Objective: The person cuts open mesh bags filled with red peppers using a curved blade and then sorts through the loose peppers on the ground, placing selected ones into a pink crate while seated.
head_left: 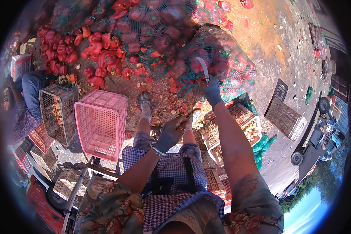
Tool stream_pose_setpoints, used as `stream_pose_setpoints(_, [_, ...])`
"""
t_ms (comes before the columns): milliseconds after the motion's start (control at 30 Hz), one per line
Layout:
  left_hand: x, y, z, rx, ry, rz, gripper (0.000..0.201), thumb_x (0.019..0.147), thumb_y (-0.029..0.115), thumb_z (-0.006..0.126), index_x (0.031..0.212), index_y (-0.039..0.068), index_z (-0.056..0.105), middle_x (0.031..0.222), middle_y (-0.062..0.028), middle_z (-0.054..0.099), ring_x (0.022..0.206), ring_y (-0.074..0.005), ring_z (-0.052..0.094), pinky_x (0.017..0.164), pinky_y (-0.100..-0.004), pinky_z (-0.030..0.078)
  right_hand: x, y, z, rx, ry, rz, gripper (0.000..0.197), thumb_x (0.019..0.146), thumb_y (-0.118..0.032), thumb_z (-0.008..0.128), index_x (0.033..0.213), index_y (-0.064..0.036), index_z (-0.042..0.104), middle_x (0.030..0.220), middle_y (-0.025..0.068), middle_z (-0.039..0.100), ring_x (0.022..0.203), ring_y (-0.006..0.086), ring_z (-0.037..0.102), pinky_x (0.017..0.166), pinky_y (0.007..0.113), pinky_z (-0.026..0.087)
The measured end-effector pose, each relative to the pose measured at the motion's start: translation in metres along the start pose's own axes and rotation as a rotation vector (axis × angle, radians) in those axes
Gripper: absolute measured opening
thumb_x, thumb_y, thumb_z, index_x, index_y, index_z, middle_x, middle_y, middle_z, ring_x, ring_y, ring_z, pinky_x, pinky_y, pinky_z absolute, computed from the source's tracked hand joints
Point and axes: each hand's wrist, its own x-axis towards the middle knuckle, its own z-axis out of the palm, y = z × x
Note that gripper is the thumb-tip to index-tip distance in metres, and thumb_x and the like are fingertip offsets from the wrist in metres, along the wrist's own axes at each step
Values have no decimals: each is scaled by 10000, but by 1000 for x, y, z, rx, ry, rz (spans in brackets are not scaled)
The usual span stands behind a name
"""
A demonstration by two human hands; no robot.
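My right hand (210,90), in a grey glove, is closed around a knife with a curved pale blade (203,67). Its blade points up and away, in front of a green mesh sack (234,64) full of red bell peppers. Beside that hand, the sack's bunched green netting (187,84) hangs at its near end. My left hand (171,133), also gloved, is drawn back over my lap with its fingers curled together. Whatever those fingers may hold is too small to make out.
A pink plastic crate (101,124) stands to my left, next to a dark crate (58,113) with scraps. Loose red peppers (101,58) lie heaped at the far left. A crate of pepper cores (247,128) is by my right forearm. Another person (21,105) sits at far left.
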Motion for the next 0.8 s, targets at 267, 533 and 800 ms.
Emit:
stream_pose_setpoints(267, [-11,5,0,23,20,23,124,901,63,556,1002,-2,584,850,-159,598,758,-250,582,697,-355,467,-22,-13,-13,266,-76,243,176,833,-152,662,950,-36,599,690,96,605,573,234,593,535,386,472])
stream_pose_setpoints(533, [-15,40,-8,52,61,23,191,916,95,566,1078,3,608,949,-179,648,871,-284,645,781,-377,494,-236,-208,-159,586,111,226,212,912,-195,627,1015,-20,568,588,-20,426,431,65,388,389,237,335])
stream_pose_setpoints(800, [2,58,24,-120,41,45,178,924,156,605,888,4,520,728,-89,456,682,-190,495,671,-355,443,-207,-169,-157,331,182,121,138,914,-92,575,1002,1,627,767,58,635,552,102,548,490,244,426])
